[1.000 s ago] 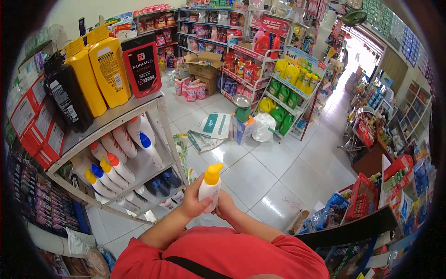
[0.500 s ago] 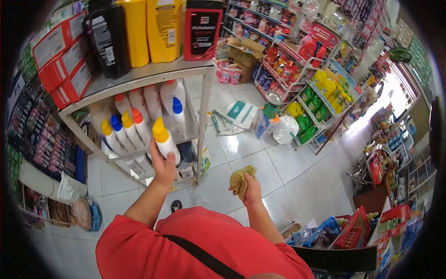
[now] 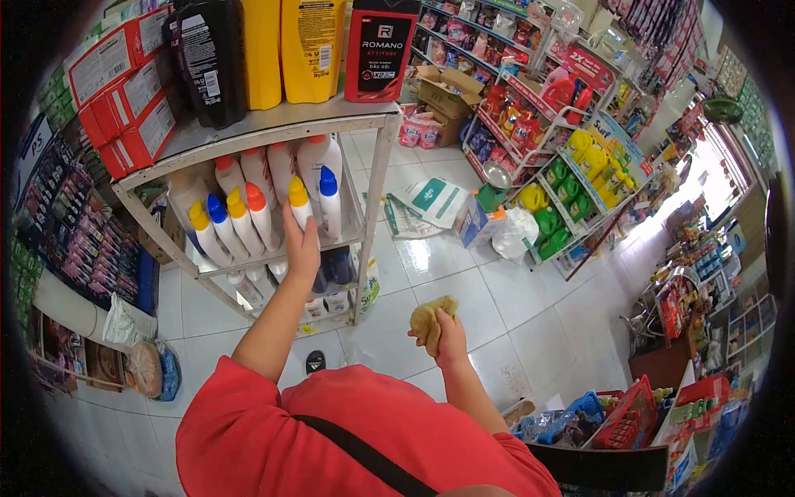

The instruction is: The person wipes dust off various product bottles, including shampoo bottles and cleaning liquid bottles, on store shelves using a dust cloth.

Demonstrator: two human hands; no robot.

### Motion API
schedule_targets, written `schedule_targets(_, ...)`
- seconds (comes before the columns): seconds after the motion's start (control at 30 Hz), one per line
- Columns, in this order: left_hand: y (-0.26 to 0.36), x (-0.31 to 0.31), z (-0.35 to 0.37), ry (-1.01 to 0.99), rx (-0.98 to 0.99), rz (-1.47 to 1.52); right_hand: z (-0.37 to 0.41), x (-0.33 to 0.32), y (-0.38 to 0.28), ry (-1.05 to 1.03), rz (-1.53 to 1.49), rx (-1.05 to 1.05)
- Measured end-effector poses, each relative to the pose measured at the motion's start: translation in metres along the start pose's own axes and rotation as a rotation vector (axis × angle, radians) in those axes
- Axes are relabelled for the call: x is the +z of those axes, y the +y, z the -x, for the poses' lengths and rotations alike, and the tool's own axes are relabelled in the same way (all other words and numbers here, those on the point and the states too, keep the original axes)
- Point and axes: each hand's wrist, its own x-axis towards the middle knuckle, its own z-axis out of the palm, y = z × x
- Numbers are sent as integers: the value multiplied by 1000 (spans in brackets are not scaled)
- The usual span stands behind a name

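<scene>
My left hand [image 3: 303, 251] is wrapped round a white bottle with a yellow cap [image 3: 298, 195], which stands at the front of the shelf's middle level. Close on its right is a white bottle with a blue cap [image 3: 330, 207]. To its left runs a row of similar bottles, among them one with a red-orange cap [image 3: 258, 207]. Out over the floor, my right hand [image 3: 450, 335] grips a crumpled yellowish-brown cloth [image 3: 431, 321].
On the shelf unit's top [image 3: 265, 120] stand a black bottle [image 3: 207, 66], yellow bottles [image 3: 310, 50], a red and black Romano bottle [image 3: 379, 54] and red boxes [image 3: 132, 91]. Bags [image 3: 431, 201] lie on the tiled floor beside a detergent rack [image 3: 580, 186].
My left hand has moved forward with the yellow-capped bottle, from in front of the shelf into the row. The right hand still holds the cloth in nearly the same place.
</scene>
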Motion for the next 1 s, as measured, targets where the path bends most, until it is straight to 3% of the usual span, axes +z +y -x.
schedule_targets(0.3,-23,10,-4,-55,92,-54,4,-10,7,91,-18,-9)
schedule_targets(0.57,-23,8,0,-43,61,-163,2,-12,12,93,-19,5)
schedule_targets(0.7,-6,-4,13,4,89,-385,-1,-13,15,81,-19,19)
schedule_targets(0.8,25,-23,23,-15,102,-249,-3,-15,17,66,-34,19)
schedule_targets(0.9,53,-45,7,34,347,-464,-5,-16,18,29,-22,10)
schedule_targets(1.0,85,-54,-23,61,228,-511,-7,-13,19,58,21,38)
